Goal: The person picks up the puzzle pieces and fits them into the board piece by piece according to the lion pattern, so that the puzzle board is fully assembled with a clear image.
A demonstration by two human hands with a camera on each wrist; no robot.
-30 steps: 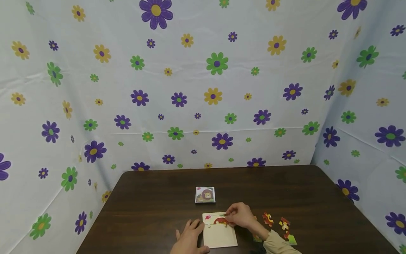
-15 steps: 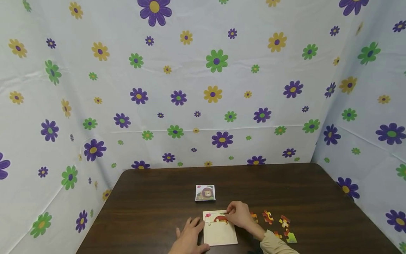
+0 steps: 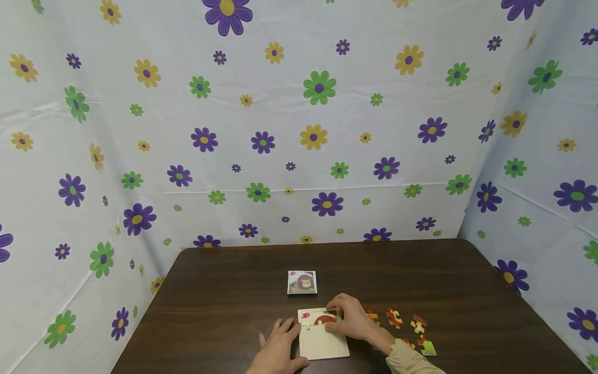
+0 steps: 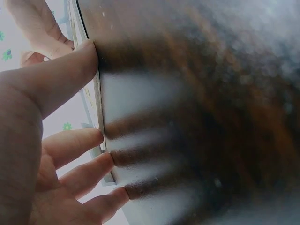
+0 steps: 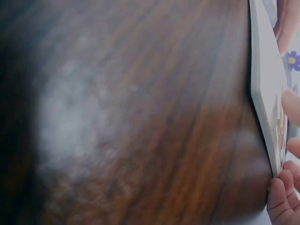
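Observation:
A pale wooden puzzle board (image 3: 323,345) lies on the table, with joined picture pieces along its far part: a pink flower at left and a reddish-brown mane (image 3: 322,319). My left hand (image 3: 276,348) rests spread at the board's left side; its thumb and fingertips touch the edge in the left wrist view. My right hand (image 3: 352,318) is over the board's far right corner, thumb and forefinger bent about a puzzle piece there, mostly hidden by the hand. In the right wrist view, other fingers (image 5: 280,199) of this hand curl at the board's corner.
Several loose puzzle pieces (image 3: 394,318) lie right of the board, one with a green corner (image 3: 427,348). A lion picture card (image 3: 301,283) lies beyond the board. The dark wooden table (image 3: 224,296) meets a flowered cloth backdrop (image 3: 275,166) behind and at both sides.
My right hand has shifted slightly left over the far right corner, its thumb and forefinger moving apart from a closer pinch. The left hand stays at the board's left edge.

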